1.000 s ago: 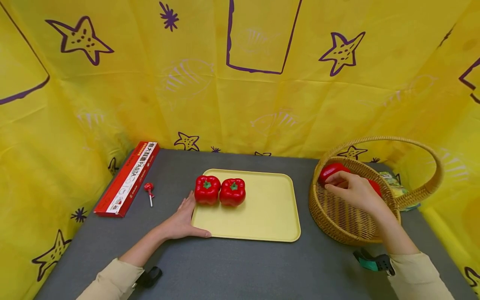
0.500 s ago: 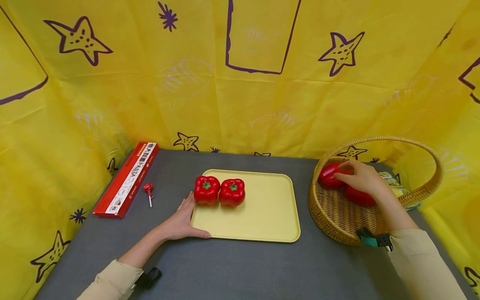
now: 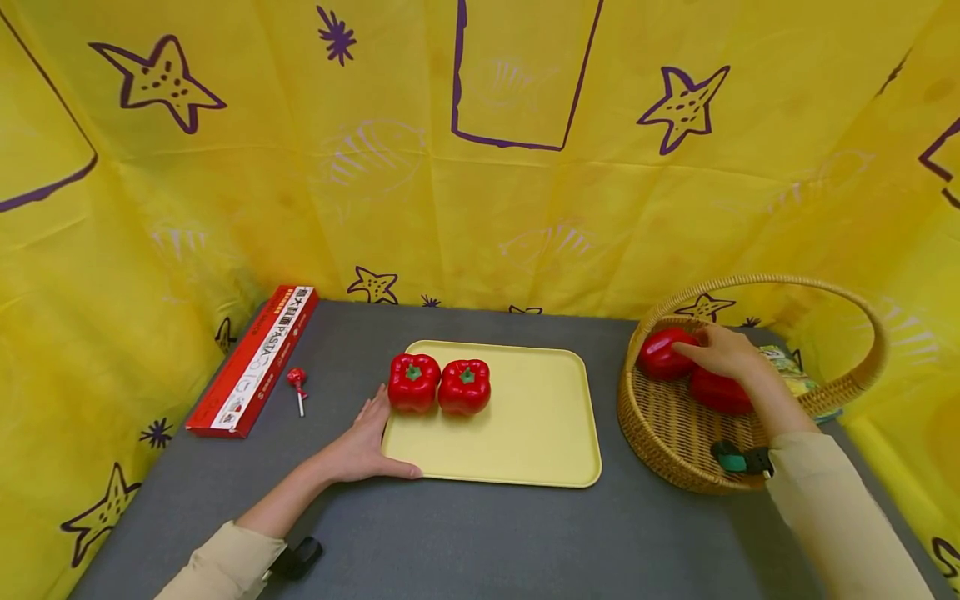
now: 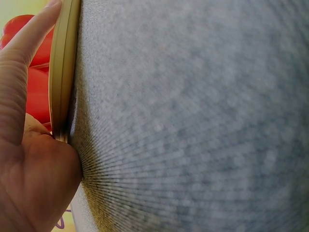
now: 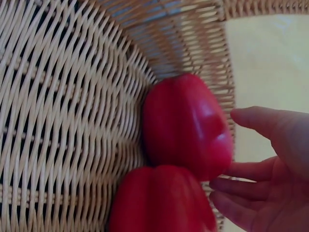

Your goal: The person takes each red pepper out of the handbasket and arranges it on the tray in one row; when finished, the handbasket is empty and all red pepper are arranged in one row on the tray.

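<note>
The left edge and near left corner of a yellow tray (image 3: 540, 425) are framed by the left hand (image 3: 362, 447), whose grip is spread, thumb along the near rim and fingers beside the left rim. The fingertips are partly hidden by the outer pepper (image 3: 414, 385), which is set on the tray just beside the inner pepper (image 3: 464, 388). In the left wrist view both are reduced to red patches cut by the thumb and rim, and the rest is filled with blurred bench (image 3: 480, 542).

Above a wicker basket (image 3: 654, 454), the right hand (image 3: 722, 350) is held at the upper pepper (image 3: 663, 355), which lies inside against the basket wall. The grip is parted, with thumb and fingers well apart; one fingertip is hidden behind the pepper, so whether it is touched cannot be told. The lower pepper (image 3: 718, 392), also in the basket, is partly covered by the wrist and is cut off in the right wrist view.

A green packet (image 3: 804, 375) is mostly hidden behind the basket, its print unreadable. At the left, a lollipop (image 3: 297, 379) is laid near a red pasta box (image 3: 255, 367). Both sleeves (image 3: 840, 508) are cut off by the frame.
</note>
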